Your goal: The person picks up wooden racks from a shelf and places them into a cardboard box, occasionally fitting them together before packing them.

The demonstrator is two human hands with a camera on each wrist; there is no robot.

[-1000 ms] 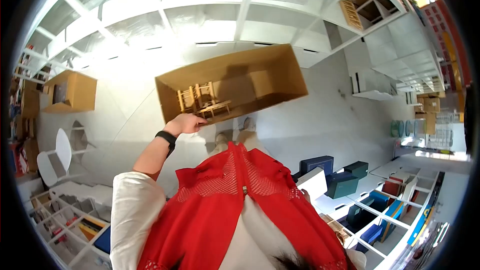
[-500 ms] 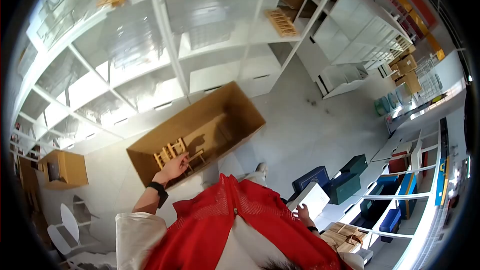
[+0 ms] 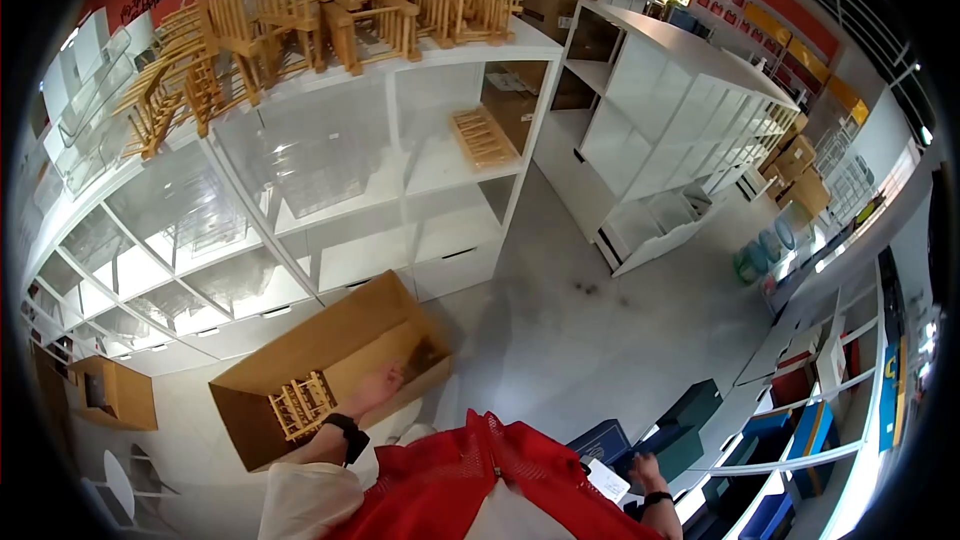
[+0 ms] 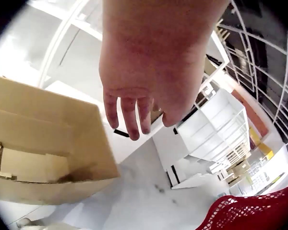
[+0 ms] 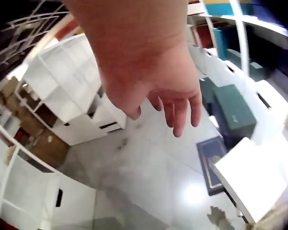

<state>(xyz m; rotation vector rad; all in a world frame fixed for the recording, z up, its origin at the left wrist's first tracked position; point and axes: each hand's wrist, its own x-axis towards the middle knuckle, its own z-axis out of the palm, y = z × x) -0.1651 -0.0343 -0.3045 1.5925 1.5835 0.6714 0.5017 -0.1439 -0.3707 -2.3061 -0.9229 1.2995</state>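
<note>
My left hand [image 3: 375, 388] is over the long cardboard box [image 3: 330, 335], to the right of the small wooden racks [image 3: 302, 406] lying inside. In the left wrist view the hand [image 4: 146, 76] holds nothing, its fingers loosely extended. The right hand [image 3: 648, 470] is beside a dark green box [image 3: 672, 448] and a white box [image 3: 607, 481]. From the right wrist, that hand [image 5: 149, 76] appears with relaxed fingers and nothing in them; the green box [image 5: 234, 109], a navy box [image 5: 212, 160] and the white box [image 5: 252, 177] lie to its right.
White shelving [image 3: 330, 150] stands ahead, with many wooden chair-like pieces [image 3: 345, 10] heaped on top and a wooden rack [image 3: 483, 138] on a shelf. A smaller carton [image 3: 118, 392] stands on the left. Shelves with boxes [image 3: 815, 440] line the right; grey floor [image 3: 540, 325] lies between.
The view has tilted up and turned right. My left hand has left the box's edge and the wooden racks and moved right over the box. The right hand has moved out beside the green box.
</note>
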